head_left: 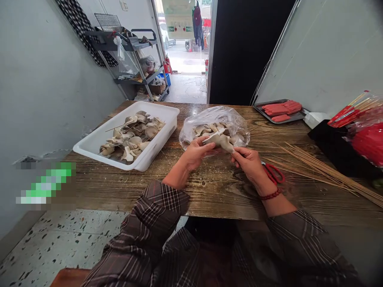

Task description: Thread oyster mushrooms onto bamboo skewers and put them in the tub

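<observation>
Between my two hands, just in front of the plastic bag, is a pale grey-brown oyster mushroom (225,142). My left hand (198,152) is closed on its left part, thumb on top. At its lower right end, the fingers of my right hand (247,160) pinch the mushroom. Behind them the clear plastic bag (236,116) lies spread, with more oyster mushrooms (206,129) in it. To the left stands a white plastic tub (155,153) holding many mushroom pieces (136,137), with a thin stick across them.
Red-handled scissors (274,173) lie beside my right wrist. Bamboo skewers (317,165) spread over the table's right side. A dark tray (266,113) with pinkish-red sticks sits at the back right, near a black box (332,151) with red packets. A shelf cart (128,46) stands beyond the table.
</observation>
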A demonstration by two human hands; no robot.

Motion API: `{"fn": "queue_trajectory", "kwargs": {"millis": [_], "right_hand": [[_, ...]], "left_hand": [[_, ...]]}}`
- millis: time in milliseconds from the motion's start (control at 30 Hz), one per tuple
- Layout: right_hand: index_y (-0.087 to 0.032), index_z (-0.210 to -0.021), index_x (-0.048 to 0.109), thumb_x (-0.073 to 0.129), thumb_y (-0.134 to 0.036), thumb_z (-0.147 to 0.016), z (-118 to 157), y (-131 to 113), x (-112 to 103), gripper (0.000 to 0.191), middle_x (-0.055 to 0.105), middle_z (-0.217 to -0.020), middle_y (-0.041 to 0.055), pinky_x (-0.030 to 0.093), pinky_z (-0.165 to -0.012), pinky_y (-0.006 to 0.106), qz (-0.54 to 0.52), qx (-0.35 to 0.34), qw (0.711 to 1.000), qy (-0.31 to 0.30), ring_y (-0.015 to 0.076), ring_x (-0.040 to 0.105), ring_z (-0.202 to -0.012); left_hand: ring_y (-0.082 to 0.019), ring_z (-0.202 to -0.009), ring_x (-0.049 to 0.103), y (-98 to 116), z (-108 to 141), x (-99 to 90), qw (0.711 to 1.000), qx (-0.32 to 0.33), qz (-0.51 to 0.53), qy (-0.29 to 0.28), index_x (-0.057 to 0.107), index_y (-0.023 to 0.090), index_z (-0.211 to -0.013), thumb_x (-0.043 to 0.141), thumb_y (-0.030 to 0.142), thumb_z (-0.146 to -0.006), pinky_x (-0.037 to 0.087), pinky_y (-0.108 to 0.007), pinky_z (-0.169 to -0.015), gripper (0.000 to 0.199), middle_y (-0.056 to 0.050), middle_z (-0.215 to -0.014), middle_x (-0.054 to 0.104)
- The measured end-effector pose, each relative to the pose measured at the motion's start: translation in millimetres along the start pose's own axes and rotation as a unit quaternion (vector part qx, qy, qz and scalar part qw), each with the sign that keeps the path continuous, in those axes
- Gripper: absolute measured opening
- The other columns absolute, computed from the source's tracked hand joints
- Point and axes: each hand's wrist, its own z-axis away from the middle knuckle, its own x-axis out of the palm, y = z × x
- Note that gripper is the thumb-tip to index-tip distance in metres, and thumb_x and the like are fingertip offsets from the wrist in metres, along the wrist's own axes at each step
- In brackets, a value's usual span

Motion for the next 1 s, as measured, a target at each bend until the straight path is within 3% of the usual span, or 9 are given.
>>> {"fn": "queue_trajectory", "kwargs": {"millis": [133, 233, 400, 533, 667, 800, 900, 1000], "right_hand": [[-0.018, -0.089, 0.077, 0.065, -0.044, -0.080, 2.0, 1.3, -0.5, 0.030, 0.063, -0.056, -0.0006, 0.036, -0.042, 0.024, 0.063, -0.029, 0.998, -0.014, 0.0101, 0.047, -0.041], [-0.019, -0.088, 0.078, 0.062, -0.038, -0.084, 3.8, 0.6, -0.1, 0.025, 0.066, -0.057, 0.0008, 0.043, -0.049, 0.027, 0.146, -0.083, 0.986, -0.022, 0.0137, 0.055, -0.046], [-0.022, -0.092, 0.079, 0.058, -0.030, -0.088, 7.8, -1.4, -0.4, 0.023, 0.077, -0.081, 0.0063, 0.052, -0.071, 0.033, 0.258, -0.188, 0.948, -0.008, 0.0223, 0.071, -0.074], [-0.024, -0.097, 0.079, 0.056, -0.028, -0.091, 12.2, -0.5, -1.6, 0.024, 0.078, -0.096, 0.0081, 0.052, -0.079, 0.034, 0.352, -0.230, 0.907, 0.000, 0.0240, 0.072, -0.087], [-0.025, -0.103, 0.078, 0.054, -0.030, -0.093, 15.2, 0.2, -2.8, 0.026, 0.077, -0.097, 0.0086, 0.051, -0.078, 0.033, 0.404, -0.241, 0.882, 0.000, 0.0237, 0.071, -0.087], [-0.024, -0.105, 0.077, 0.052, -0.030, -0.094, 14.8, -0.7, -2.3, 0.028, 0.077, -0.100, 0.0094, 0.052, -0.079, 0.034, 0.396, -0.239, 0.886, -0.016, 0.0242, 0.071, -0.088], [-0.025, -0.102, 0.077, 0.052, -0.030, -0.094, 11.6, -1.2, -0.7, 0.026, 0.077, -0.099, 0.0076, 0.052, -0.079, 0.034, 0.343, -0.227, 0.911, -0.030, 0.0231, 0.071, -0.088], [-0.024, -0.096, 0.077, 0.055, -0.031, -0.091, 7.6, -0.7, 0.9, 0.024, 0.077, -0.091, 0.0063, 0.053, -0.075, 0.033, 0.278, -0.203, 0.939, -0.030, 0.0221, 0.071, -0.081]], "left_hand": [[-0.015, -0.079, 0.064, 7.7, -2.0, -9.1, 0.999, 0.004, 0.006, 0.035, 0.072, 0.016, -0.101, 0.078, 0.044, -0.071, 0.051, -0.028, -0.070, 0.041, -0.008, -0.096, 0.071], [-0.013, -0.074, 0.059, 6.2, -4.7, -12.4, 0.994, 0.026, -0.075, 0.071, 0.075, 0.015, -0.091, 0.081, 0.042, -0.066, 0.045, -0.024, -0.064, 0.038, -0.005, -0.086, 0.071], [-0.009, -0.064, 0.051, 5.9, -4.1, -13.0, 0.974, 0.067, -0.199, 0.081, 0.074, 0.013, -0.074, 0.082, 0.040, -0.063, 0.037, -0.023, -0.062, 0.030, -0.002, -0.069, 0.066], [-0.006, -0.055, 0.044, 10.1, -1.8, -12.0, 0.973, 0.030, -0.216, 0.073, 0.068, 0.012, -0.067, 0.083, 0.038, -0.062, 0.030, -0.021, -0.052, 0.030, 0.000, -0.060, 0.060], [-0.006, -0.056, 0.050, 9.2, -0.3, -8.7, 0.987, -0.038, -0.142, 0.060, 0.069, 0.013, -0.074, 0.083, 0.038, -0.063, 0.036, -0.020, -0.052, 0.030, 0.000, -0.065, 0.063], [-0.006, -0.055, 0.052, 5.2, -1.3, -7.7, 0.992, -0.049, -0.099, 0.056, 0.070, 0.014, -0.078, 0.081, 0.040, -0.066, 0.037, -0.020, -0.051, 0.030, 0.000, -0.068, 0.065], [-0.006, -0.061, 0.056, 3.2, -3.0, -8.8, 0.996, -0.010, -0.072, 0.041, 0.071, 0.014, -0.080, 0.084, 0.034, -0.064, 0.040, -0.019, -0.056, 0.028, -0.001, -0.073, 0.068], [-0.006, -0.061, 0.057, 3.5, -2.8, -9.3, 0.998, -0.011, -0.050, 0.038, 0.073, 0.016, -0.084, 0.085, 0.031, -0.063, 0.041, -0.019, -0.060, 0.028, 0.001, -0.073, 0.069]]}}
